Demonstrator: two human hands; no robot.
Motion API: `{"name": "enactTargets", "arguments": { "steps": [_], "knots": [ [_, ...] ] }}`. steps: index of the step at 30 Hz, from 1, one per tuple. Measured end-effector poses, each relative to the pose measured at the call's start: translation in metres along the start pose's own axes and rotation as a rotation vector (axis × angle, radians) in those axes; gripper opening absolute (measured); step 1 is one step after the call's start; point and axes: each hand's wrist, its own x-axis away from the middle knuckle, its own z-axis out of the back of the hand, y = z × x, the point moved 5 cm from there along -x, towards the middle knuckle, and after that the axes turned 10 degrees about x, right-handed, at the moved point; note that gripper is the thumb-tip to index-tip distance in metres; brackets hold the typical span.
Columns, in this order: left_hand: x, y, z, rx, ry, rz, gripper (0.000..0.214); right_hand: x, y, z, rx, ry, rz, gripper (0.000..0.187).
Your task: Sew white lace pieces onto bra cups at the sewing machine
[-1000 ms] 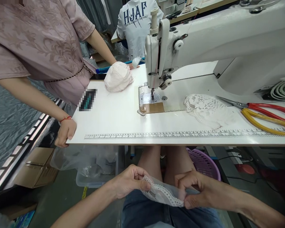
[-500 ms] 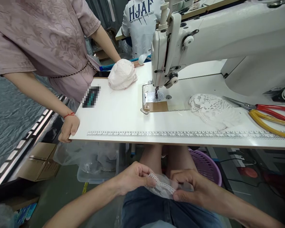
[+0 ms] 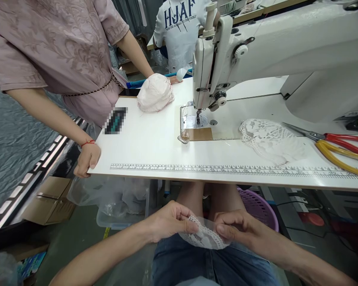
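Over my lap I hold a small piece of white lace with sheer fabric along its upper side. My left hand pinches its left end between thumb and fingers. At the other end, my right hand grips the piece, thumb on top. The scalloped lace edge sags in a curve between both hands, below the table's front edge. On the table, another white lace piece lies flat to the right of the sewing machine's needle area. Beside it are scissors with red and yellow handles.
A white sewing machine stands on the white table, which has a printed ruler along its front. A pale fabric bundle lies at left. A co-worker's hand rests on the left corner. Below are a plastic bin and purple basket.
The lace has turned in my hands, so its patterned face and curved edge now show more below my fingers. My right thumb has moved up slightly. The view has shifted a little.
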Motion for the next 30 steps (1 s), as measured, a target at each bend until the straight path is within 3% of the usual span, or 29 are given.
{"name": "enactTargets", "arguments": {
  "steps": [8, 12, 16, 19, 24, 30],
  "knots": [
    [-0.001, -0.001, 0.001, -0.076, -0.008, -0.013, 0.036, 0.001, -0.003, 0.002, 0.134, 0.014, 0.036, 0.038],
    [0.0, 0.0, -0.001, -0.137, -0.011, -0.017, 0.038, -0.003, -0.001, 0.001, 0.26, 0.078, -0.033, 0.028],
    [0.001, 0.002, 0.001, -0.122, -0.001, -0.033, 0.037, -0.006, 0.003, 0.003, 0.206, 0.139, -0.088, 0.026],
    [0.002, 0.004, 0.001, -0.107, -0.016, -0.09, 0.041, -0.003, 0.006, 0.006, 0.211, 0.127, -0.09, 0.026],
    [0.002, 0.009, 0.002, -0.212, 0.068, -0.238, 0.041, 0.003, 0.006, 0.011, 0.219, 0.125, -0.096, 0.025],
    [0.002, 0.015, 0.003, -0.297, 0.085, -0.301, 0.046, 0.004, -0.003, 0.012, 0.16, 0.209, -0.113, 0.032]
  ]
}}
